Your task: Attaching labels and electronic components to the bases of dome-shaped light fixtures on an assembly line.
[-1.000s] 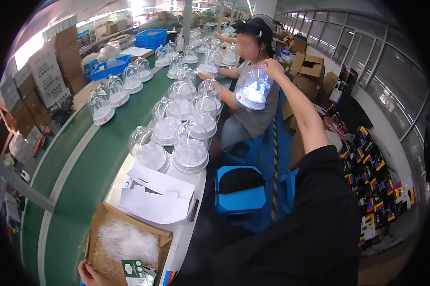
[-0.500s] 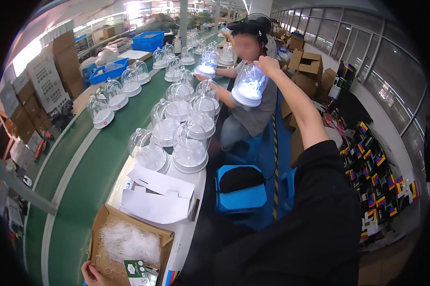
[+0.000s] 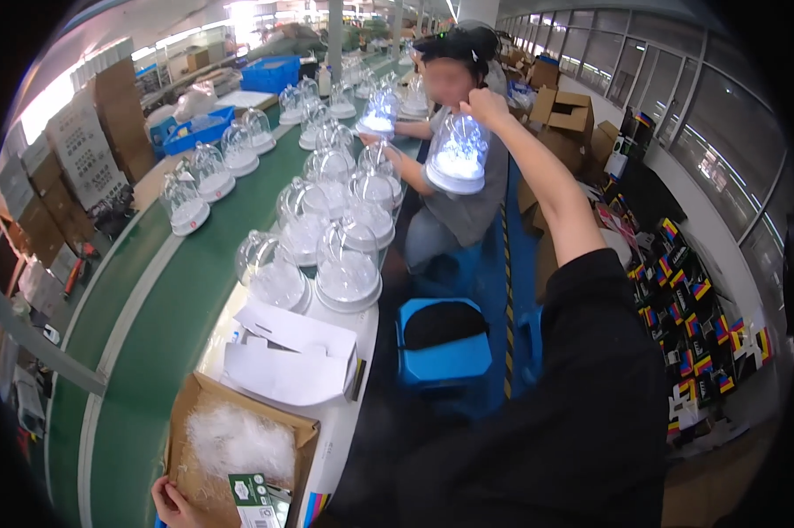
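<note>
My right hand is raised at arm's length, its fingers closed round the top knob of a lit clear dome lamp. The lamp glows bluish white over a round white base and hangs upright in the air, in front of a seated co-worker. Low at the left, my left hand curls its fingers over the near left edge of a shallow cardboard box. Fine clear strands fill part of that box, with a green-and-white card packet at its near end.
Several unlit domes crowd the white ledge beside the green conveyor belt. A folded white carton lies before them. The co-worker has hands at another lit dome. Blue stools stand right of the ledge.
My right hand and the lit dome lamp have shifted slightly up and left. The whole view has moved a little. My left hand stays at the box edge.
</note>
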A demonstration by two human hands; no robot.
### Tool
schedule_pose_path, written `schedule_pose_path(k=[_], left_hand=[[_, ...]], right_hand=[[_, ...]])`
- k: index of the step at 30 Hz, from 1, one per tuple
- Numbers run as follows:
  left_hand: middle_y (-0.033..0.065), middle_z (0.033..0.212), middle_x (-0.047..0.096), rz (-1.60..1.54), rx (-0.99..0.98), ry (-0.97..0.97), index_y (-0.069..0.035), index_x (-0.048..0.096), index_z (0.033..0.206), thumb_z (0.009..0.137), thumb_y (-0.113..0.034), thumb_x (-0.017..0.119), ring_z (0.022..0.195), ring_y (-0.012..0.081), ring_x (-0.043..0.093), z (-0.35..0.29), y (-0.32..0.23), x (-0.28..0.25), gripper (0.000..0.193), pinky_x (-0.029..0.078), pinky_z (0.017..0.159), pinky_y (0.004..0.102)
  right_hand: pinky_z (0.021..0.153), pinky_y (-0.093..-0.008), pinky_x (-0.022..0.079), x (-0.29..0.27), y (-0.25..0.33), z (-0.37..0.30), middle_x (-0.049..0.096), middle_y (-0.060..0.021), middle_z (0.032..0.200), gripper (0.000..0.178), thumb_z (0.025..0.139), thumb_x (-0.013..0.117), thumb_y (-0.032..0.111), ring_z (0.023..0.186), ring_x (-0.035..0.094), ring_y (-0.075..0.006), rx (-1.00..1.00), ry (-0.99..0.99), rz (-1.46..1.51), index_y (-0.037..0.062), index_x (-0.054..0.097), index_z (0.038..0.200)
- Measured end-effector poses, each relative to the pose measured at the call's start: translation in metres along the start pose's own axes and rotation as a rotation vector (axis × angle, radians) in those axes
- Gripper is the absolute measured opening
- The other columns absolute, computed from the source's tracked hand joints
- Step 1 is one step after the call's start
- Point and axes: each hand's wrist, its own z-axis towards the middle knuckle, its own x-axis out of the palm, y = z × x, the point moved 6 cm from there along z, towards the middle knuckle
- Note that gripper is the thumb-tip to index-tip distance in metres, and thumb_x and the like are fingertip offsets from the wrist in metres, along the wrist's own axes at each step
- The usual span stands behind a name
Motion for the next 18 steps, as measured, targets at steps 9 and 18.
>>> schedule_pose_path(k=[9, 18], left_hand=[[0.0036, 0.092, 0.059, -0.206, -0.094, 0.026, 0.002, 0.058, 0.109, 0.099, -0.009, 0.048, 0.07, 0.0065, 0.048, 0.007, 0.045, 0.021, 0.018, 0.04, 0.063, 0.0188], [0.0141, 0.087, 0.065, -0.115, 0.025, -0.048, 0.003, 0.065, 0.1, 0.09, -0.007, 0.058, 0.072, 0.0215, 0.06, 0.004, 0.011, 0.01, 0.015, 0.05, 0.064, 0.0304]], right_hand=[[0.057, -0.0378, 0.049, 0.035, -0.021, 0.009, 0.063, -0.0175, 0.065, 0.043, 0.077, 0.069, 0.045, 0.061, 0.063, -0.0306, -0.341, 0.058, 0.203, 0.0021, 0.067, 0.071], [0.067, -0.0407, 0.052, 0.069, 0.009, -0.077, 0.065, -0.0219, 0.074, 0.042, 0.074, 0.068, 0.043, 0.07, 0.066, -0.035, -0.265, 0.323, 0.258, 0.0008, 0.069, 0.075]])
